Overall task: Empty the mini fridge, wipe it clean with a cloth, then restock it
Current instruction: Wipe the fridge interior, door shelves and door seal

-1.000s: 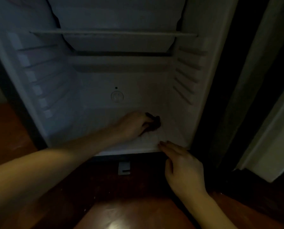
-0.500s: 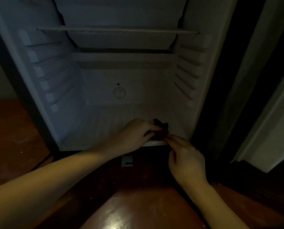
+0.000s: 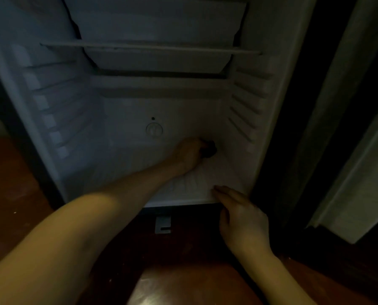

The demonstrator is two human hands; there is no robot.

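The white mini fridge (image 3: pixel 126 150) stands open in dim light, with nothing on its floor or side rails. My left hand (image 3: pixel 189 154) reaches deep inside and grips a small dark cloth (image 3: pixel 210 148), pressed to the floor near the back right corner. My right hand (image 3: pixel 243 214) lies with straight fingers on the front right lip of the fridge floor.
A wire shelf bar (image 3: pixel 150 48) crosses the upper part of the fridge, with a freezer flap above it. A round drain fitting (image 3: pixel 154 129) sits on the back wall. A small white bracket (image 3: pixel 162 224) lies on the brown wooden floor below. The fridge door (image 3: pixel 348 172) hangs open at right.
My left hand pulled the cloth forward to the front lip, then pushed it back toward the rear right corner. My right hand stayed at the front edge.
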